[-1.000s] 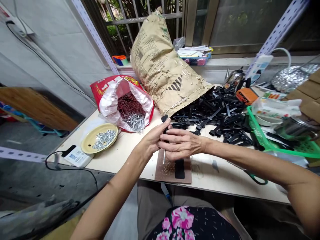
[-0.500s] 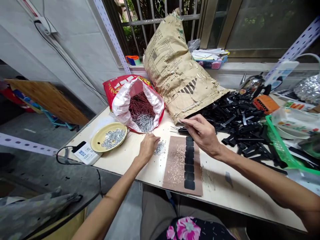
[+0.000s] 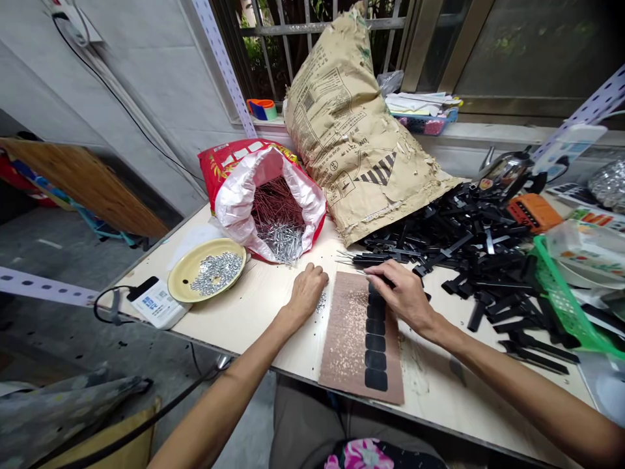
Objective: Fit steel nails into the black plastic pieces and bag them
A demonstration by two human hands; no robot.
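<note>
Home workbench: nail sack [image 3: 273, 215], black plastic parts heap [image 3: 469, 247].

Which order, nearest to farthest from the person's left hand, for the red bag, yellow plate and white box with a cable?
1. Red bag, just behind the left hand.
2. Yellow plate, to its left.
3. White box, farthest left, at the table edge.
</note>
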